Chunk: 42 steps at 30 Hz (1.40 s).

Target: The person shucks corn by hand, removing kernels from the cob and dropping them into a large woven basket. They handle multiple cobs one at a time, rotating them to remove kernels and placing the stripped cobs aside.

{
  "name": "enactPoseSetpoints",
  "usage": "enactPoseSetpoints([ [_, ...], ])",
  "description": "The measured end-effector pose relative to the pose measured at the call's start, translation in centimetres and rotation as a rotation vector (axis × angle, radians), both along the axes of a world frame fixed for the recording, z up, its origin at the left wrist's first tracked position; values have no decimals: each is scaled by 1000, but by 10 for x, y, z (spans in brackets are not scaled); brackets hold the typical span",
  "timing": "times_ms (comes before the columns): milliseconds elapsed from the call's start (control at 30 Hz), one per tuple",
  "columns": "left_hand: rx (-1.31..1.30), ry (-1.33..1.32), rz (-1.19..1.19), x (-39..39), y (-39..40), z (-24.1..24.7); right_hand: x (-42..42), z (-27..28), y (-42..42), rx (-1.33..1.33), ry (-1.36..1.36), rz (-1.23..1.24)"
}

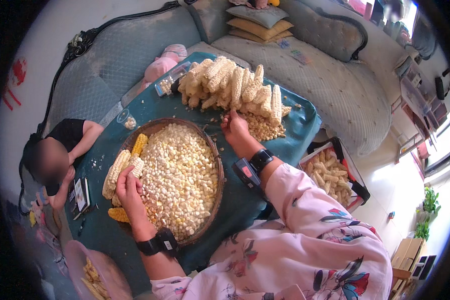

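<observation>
A round woven basket (220, 161) full of pale and yellow corn kernels (180, 176) stands on the table. White ears of corn (117, 170) and a yellow ear (139, 144) lie along its left side. My left hand (130, 193) is over that side, beside the white ears, fingers loosely curled and slightly apart; nothing shows in it. At the front of a heap of stripped corncobs (219, 78), my right hand (235, 126) has its fingertips close together near a cob's lower end. Whether it grips anything is unclear. Loose kernels (260, 126) lie just right of it.
A dark green cloth (234, 180) covers the table. On it are a plastic cup (127, 120), a clear box (165, 85) and a phone (81, 194). Another person (73, 150) leans at the left edge. Cobs fill a box (328, 172) and a pink tub (97, 275).
</observation>
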<state>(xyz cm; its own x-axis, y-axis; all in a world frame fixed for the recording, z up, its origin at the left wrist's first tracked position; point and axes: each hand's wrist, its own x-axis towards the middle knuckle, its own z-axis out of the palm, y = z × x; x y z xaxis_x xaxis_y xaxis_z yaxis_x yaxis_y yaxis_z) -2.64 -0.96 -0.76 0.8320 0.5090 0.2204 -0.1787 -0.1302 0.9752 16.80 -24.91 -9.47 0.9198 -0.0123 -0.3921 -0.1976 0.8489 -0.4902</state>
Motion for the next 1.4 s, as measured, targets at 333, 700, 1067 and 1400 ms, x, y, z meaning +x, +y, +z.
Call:
enactPoseSetpoints([
  [333,41,26,-21,3,1,-4,14,14,-10,220,115,-18],
  [700,52,68,-10,2,-2,-1,20,9,-12,-74,221,-37],
  [1067,101,59,-28,1,-3,0,18,8,-12,-10,138,-50],
  [1400,103,63,-35,1,-4,0,17,2,-15,204,67,-37],
])
